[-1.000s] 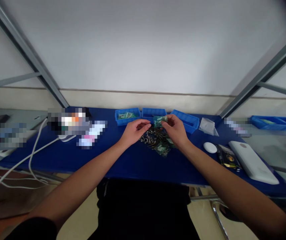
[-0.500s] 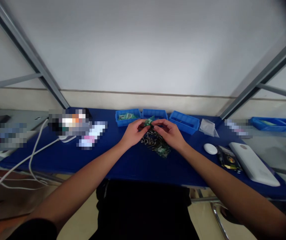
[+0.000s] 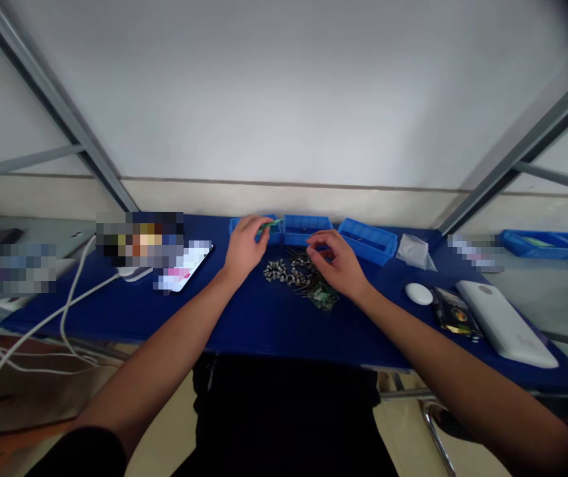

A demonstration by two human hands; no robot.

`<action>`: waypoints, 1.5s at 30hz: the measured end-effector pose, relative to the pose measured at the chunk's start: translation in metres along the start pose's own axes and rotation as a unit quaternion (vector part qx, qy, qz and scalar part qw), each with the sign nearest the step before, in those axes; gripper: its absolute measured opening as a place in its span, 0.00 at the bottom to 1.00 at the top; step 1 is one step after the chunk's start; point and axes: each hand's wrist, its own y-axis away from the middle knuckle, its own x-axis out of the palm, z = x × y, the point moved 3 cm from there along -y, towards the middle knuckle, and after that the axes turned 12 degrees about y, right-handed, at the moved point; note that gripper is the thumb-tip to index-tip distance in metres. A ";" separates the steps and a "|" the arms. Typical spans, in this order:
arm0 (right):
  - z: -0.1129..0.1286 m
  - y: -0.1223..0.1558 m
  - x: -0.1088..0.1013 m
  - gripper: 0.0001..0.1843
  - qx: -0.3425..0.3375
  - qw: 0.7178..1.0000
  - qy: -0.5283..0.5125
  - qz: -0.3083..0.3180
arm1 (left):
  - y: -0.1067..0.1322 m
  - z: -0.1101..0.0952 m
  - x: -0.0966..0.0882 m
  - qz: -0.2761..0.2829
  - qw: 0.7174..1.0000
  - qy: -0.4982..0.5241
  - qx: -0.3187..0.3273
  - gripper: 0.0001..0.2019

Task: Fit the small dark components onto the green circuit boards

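My left hand [image 3: 242, 246] pinches a small green circuit board [image 3: 268, 225] and holds it over the left blue bin [image 3: 234, 226] at the back of the blue table [image 3: 244, 318]. My right hand [image 3: 336, 262] hovers with curled fingers over a heap of small dark components [image 3: 286, 270] and several green boards [image 3: 323, 298]. Whether its fingertips hold anything, I cannot make out. Two more blue bins stand behind: the middle bin [image 3: 307, 228] and the right bin [image 3: 367, 240].
A phone [image 3: 187, 265] and white cables [image 3: 65, 305] lie at the left. At the right are a clear plastic bag [image 3: 413, 250], a white round puck [image 3: 418, 293], a dark card [image 3: 455, 311] and a white power bank [image 3: 505, 324]. Grey frame struts rise on both sides.
The green board passed from between both hands to my left hand, which carried it back-left over the left bin. My right hand dropped toward the component heap.
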 end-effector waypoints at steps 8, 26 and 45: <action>-0.003 0.004 0.007 0.09 -0.102 0.985 0.119 0.066 | 0.009 0.019 0.005 0.120 0.982 -0.136 -0.049 0.16; 0.021 0.014 0.040 0.20 -0.274 0.906 0.195 0.256 | 0.007 -0.012 0.006 0.037 0.999 0.039 0.004 0.12; 0.008 0.001 0.035 0.06 -0.211 0.926 0.255 0.179 | 0.017 -0.014 0.023 0.118 0.990 0.078 0.016 0.12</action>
